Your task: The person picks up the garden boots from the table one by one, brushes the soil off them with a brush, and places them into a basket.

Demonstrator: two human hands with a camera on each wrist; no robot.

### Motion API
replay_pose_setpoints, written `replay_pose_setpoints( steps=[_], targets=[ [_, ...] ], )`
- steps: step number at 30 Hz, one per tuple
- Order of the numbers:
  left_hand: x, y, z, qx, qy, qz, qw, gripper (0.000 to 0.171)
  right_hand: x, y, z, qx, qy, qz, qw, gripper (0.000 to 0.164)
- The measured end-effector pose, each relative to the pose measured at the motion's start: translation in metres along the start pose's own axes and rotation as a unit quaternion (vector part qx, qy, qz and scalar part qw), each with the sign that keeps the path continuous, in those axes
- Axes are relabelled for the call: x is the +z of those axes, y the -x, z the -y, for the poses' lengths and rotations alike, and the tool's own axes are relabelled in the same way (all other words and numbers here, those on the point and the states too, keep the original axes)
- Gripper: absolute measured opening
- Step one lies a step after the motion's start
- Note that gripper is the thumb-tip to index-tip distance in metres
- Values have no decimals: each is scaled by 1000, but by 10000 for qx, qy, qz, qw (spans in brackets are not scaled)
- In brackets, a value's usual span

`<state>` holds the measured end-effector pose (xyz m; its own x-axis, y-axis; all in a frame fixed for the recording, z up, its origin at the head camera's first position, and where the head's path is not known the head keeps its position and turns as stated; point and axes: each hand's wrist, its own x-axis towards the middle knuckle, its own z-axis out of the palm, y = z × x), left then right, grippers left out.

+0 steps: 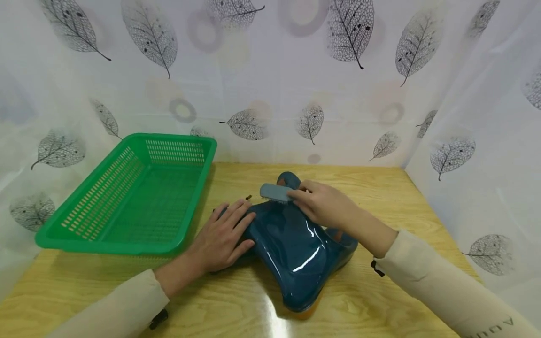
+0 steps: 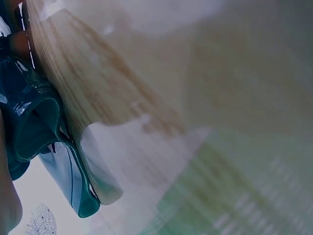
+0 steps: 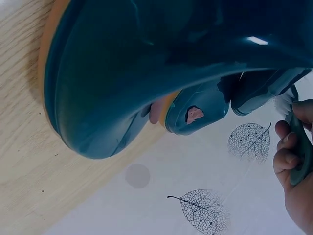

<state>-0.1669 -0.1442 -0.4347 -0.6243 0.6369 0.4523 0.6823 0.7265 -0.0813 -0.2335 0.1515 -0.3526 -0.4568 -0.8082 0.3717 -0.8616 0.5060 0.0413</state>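
A glossy dark teal rubber boot [image 1: 291,239] with an orange sole lies on its side on the table in the head view. My right hand [image 1: 323,204] grips a grey-blue scrub brush [image 1: 274,191], its pale bristles facing down at the boot's upper edge. Fingers curl round the brush handle [image 3: 302,147] in the right wrist view. My left hand [image 1: 221,234] rests on the boot's left part with fingers spread and fairly straight, covering some of it. A wide boot opening [image 2: 39,127] shows in the left wrist view. More teal parts with orange edging [image 3: 195,110] sit behind.
A green slotted plastic basket [image 1: 177,234] stands at the left of the wood-grain table [image 1: 363,300]. A small brown bit [image 1: 248,197] lies beyond my left fingertips. A white leaf-print curtain [image 1: 270,84] hangs behind and along both sides.
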Motion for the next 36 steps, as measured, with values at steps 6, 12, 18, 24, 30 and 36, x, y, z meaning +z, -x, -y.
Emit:
replay_pose_setpoints(
  steps=[6, 12, 18, 24, 30, 36],
  targets=[
    [0, -1, 1, 18, 52, -60, 10000, 75, -4, 6, -3, -76, -43, -346, 9994, 25],
    [0, -1, 1, 31, 31, -90, 10000, 74, -9, 19, -9, -73, -93, -372, 9992, 28],
    [0, -1, 2, 48, 37, -110, 9999, 74, -18, 40, -18, 4, 20, -365, 9993, 30],
    [-1, -1, 3, 27, 18, -69, 10000, 74, -28, 63, -28, -84, 67, -548, 9984, 25],
    [-2, 0, 3, 24, 1, -50, 10000, 74, -34, 85, -35, -94, 181, -590, 9980, 57],
    [-1, 0, 2, 5, 68, -26, 10000, 74, -35, 102, -39, 27, 204, -582, 9981, 58]
  ],
)
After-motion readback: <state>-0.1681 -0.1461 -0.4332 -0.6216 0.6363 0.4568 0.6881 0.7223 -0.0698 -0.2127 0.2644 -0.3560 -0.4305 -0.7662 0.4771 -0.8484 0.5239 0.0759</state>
